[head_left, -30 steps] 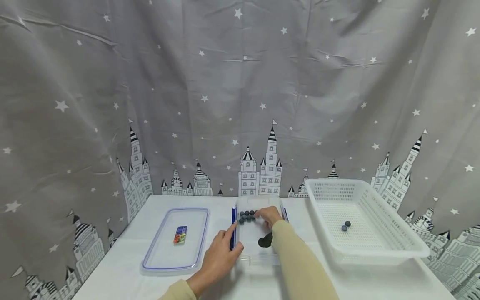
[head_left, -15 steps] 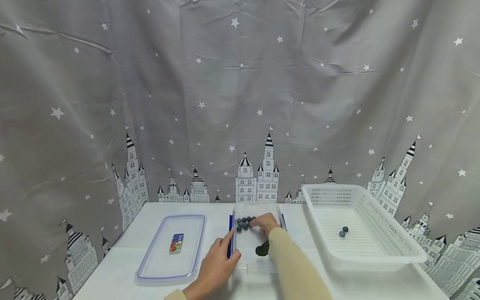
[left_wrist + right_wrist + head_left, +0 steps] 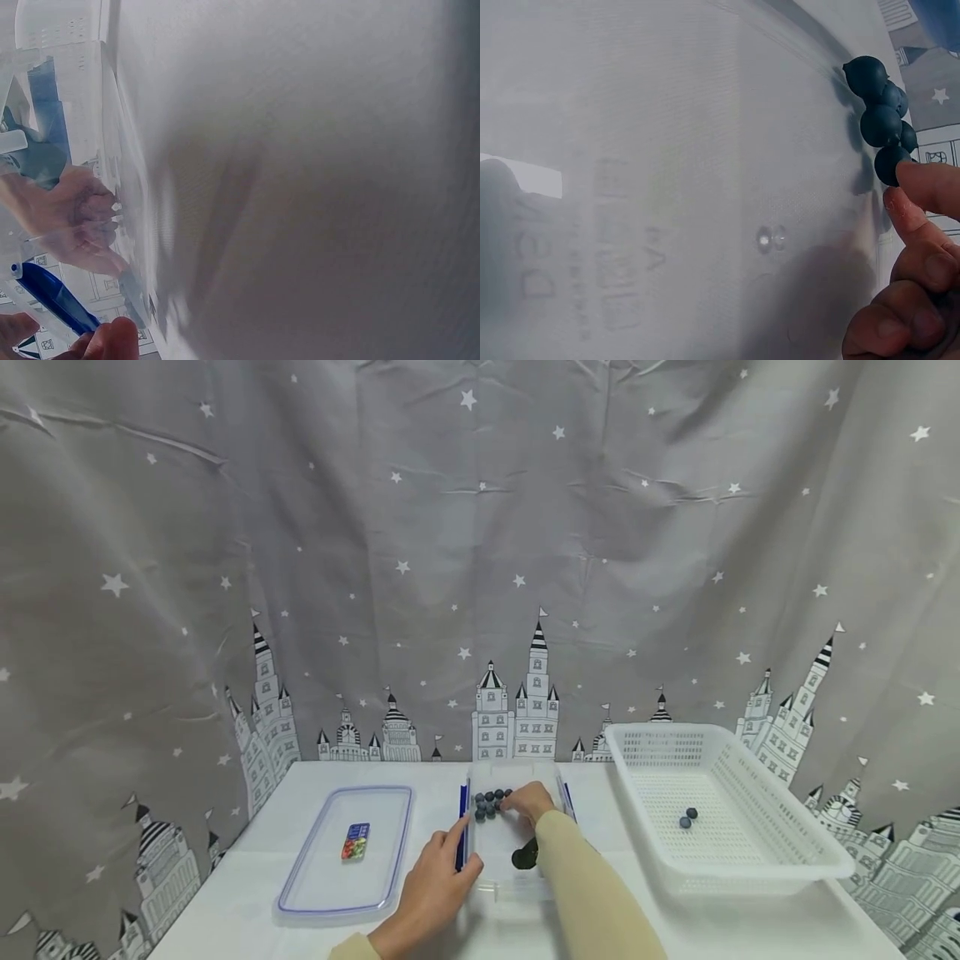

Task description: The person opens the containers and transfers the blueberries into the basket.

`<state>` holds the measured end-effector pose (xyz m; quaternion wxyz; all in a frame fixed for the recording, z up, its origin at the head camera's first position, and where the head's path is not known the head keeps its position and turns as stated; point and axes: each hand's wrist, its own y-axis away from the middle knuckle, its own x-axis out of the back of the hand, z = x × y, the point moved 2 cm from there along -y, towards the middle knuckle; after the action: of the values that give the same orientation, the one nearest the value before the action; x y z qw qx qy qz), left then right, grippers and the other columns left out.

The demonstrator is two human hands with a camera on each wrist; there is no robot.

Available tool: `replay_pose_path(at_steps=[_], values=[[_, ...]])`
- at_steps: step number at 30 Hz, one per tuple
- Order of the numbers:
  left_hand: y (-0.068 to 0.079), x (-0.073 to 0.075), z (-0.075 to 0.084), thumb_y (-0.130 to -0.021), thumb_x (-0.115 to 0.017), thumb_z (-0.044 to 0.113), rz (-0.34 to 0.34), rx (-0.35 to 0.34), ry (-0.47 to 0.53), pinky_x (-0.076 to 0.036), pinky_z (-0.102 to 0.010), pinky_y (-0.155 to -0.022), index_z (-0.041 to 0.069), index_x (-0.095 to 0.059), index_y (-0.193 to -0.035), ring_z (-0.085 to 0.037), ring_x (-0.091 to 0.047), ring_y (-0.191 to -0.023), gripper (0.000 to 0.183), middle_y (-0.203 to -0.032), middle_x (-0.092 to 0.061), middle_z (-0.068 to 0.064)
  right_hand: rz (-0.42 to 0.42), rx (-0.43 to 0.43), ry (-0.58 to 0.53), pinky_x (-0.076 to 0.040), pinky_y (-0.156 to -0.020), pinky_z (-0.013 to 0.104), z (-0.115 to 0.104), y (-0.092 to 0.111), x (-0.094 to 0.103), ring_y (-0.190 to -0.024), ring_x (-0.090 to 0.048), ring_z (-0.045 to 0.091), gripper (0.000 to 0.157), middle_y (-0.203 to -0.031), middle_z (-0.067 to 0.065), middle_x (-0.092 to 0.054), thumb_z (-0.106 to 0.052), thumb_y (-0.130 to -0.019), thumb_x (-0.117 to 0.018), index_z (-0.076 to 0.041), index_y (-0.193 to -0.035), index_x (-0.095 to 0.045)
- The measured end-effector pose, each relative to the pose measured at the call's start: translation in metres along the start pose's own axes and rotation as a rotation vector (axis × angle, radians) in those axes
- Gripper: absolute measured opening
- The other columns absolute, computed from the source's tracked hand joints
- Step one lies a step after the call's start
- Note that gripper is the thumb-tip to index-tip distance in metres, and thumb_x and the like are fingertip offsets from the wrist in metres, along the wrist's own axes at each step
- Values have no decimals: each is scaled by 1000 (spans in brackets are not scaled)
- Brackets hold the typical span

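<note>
While the thumb and index finger of the right hand (image 3: 529,802) pinch one dark blue ball (image 3: 891,164), the other balls (image 3: 490,810) lie clustered beside it in the clear box (image 3: 495,843), towards its far left corner. The left hand (image 3: 435,877) is spread, thumb apart from forefinger, its index fingertip at the box's left edge by a blue flap (image 3: 462,797); whether it presses there I cannot tell. Near the left edge of the table (image 3: 247,893) lies a lid (image 3: 315,881) bearing a label (image 3: 356,842). A white basket (image 3: 757,870) holding two more balls (image 3: 686,822) stands at the far right corner.
</note>
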<state>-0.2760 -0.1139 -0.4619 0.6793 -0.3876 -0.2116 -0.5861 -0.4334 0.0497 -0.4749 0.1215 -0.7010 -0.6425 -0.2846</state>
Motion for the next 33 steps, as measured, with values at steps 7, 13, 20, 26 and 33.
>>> replay_pose_path(at_steps=[7,13,20,26,33], values=[[-1,0,1,-91,-59,38,-16,-5,2,-39,-29,-62,19,-48,-151,-13,-47,-80,63,-108,-58,-7,-1,28,63,-53,-90,47,-1,1,1,-91,-65,30,50,-108,21,-70,-17,-73,-83,11,-111,-67],[-1,0,2,-91,-59,38,-19,-11,-3,-40,-30,-63,19,-48,-150,-13,-48,-80,64,-109,-59,-8,-1,41,78,-54,-89,47,1,-1,-1,-89,-65,30,49,-105,20,-70,-18,-71,-84,10,-108,-68],[0,1,2,-91,-59,37,-6,-17,-13,-40,-31,-62,18,-49,-150,-14,-48,-80,63,-108,-59,-8,-3,53,115,-52,-90,46,-1,-1,-2,-91,-64,30,49,-107,19,-70,-24,-73,-85,8,-108,-69],[0,2,3,-90,-59,38,-6,-11,-15,-40,-30,-62,19,-49,-150,-13,-48,-80,63,-108,-59,-7,3,51,118,-53,-91,47,-6,5,0,-92,-64,30,49,-106,18,-70,-24,-74,-85,7,-108,-69],[-1,0,1,-90,-59,38,-16,0,-15,-39,-30,-61,19,-48,-150,-13,-48,-80,64,-108,-59,-7,-8,57,96,-51,-95,49,-4,5,-1,-99,-64,33,53,-112,22,-69,-21,-73,-85,10,-112,-67]])
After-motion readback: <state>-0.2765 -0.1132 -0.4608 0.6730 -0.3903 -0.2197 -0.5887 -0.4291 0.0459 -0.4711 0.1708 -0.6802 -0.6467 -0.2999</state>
